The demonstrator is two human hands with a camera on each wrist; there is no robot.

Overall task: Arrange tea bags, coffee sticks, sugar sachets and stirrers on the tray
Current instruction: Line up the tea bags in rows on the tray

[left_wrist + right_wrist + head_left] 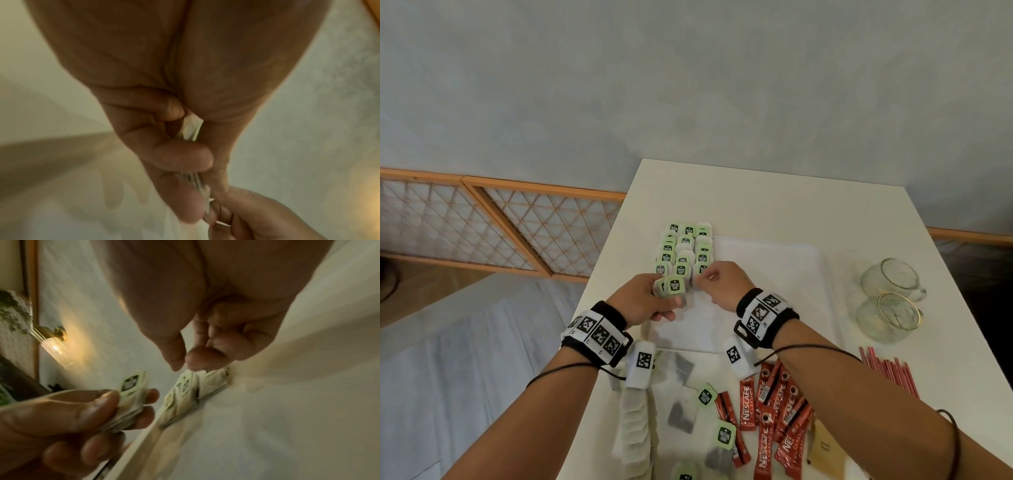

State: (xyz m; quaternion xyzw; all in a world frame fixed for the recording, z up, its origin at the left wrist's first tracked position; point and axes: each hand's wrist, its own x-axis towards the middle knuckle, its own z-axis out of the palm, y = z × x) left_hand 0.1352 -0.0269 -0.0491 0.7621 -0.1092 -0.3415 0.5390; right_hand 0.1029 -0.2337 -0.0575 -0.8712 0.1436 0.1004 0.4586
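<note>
A white tray (774,260) lies mid-table. Green-tagged tea bags (685,246) lie in overlapping rows along its left side, seen also in the right wrist view as tea bags (185,391). My left hand (671,298) grips a stack of tea bags (673,286) just in front of those rows; the stack (192,128) sits between thumb and curled fingers. My right hand (700,275) is beside it, thumb and forefinger pinched at the nearest tea bag of the right-hand row. Its fingertips (197,363) touch that bag.
Loose tea bags (681,411) and a folded strip of them (633,428) lie at the front. Red coffee sticks (774,411), a yellow sachet (825,448) and red stirrers (890,373) lie front right. Two glass mugs (887,301) stand right of the tray.
</note>
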